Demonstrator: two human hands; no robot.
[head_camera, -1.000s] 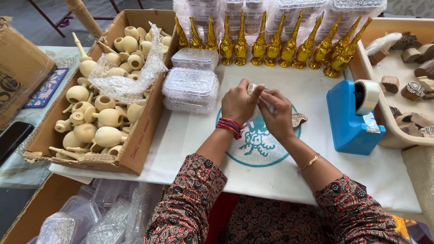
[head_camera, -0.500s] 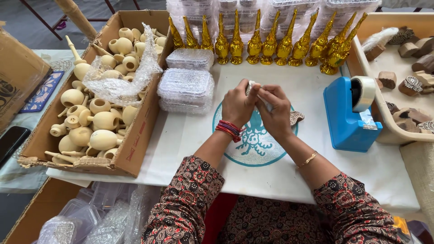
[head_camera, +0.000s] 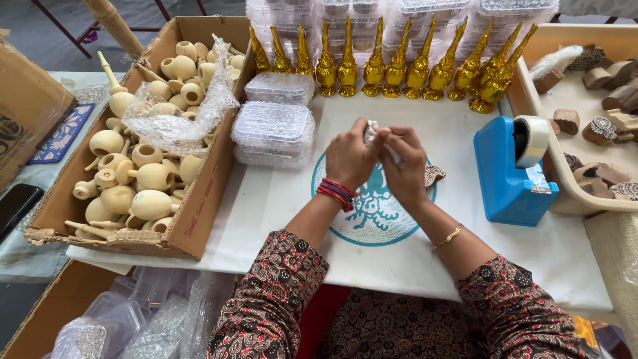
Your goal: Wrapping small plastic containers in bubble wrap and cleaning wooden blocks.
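Head view. My left hand [head_camera: 351, 158] and my right hand [head_camera: 407, 166] meet over the middle of the white table cover [head_camera: 279, 219], above the round teal print [head_camera: 372, 209]. Both hands are clenched on one small pale wrapped piece [head_camera: 372, 131], which shows only at its top edge between my thumbs and forefingers; the rest of it is hidden by my fingers, so its shape cannot be told. My left wrist carries a stack of red bangles [head_camera: 337, 193], and my right wrist a thin gold chain bracelet [head_camera: 450, 236].

Just right of my right hand, a small carved wooden block [head_camera: 435, 175] lies flat on the cover. Further right stands a blue tape dispenser [head_camera: 508, 169] with a roll of clear tape mounted on top. Beyond it, a cream tray [head_camera: 561, 179] holds more carved wooden blocks.

Ahead of my grip, a row of gold foil-wrapped figures [head_camera: 399, 63] stands upright, with stacked clear plastic boxes behind it. Ahead and left of my left hand sit two piles of clear plastic lids [head_camera: 276, 126]. Left of these, an open cardboard box [head_camera: 193, 219] holds pale wooden pots and spouted pieces [head_camera: 146, 176], partly covered by a crumpled clear plastic sheet [head_camera: 176, 116].
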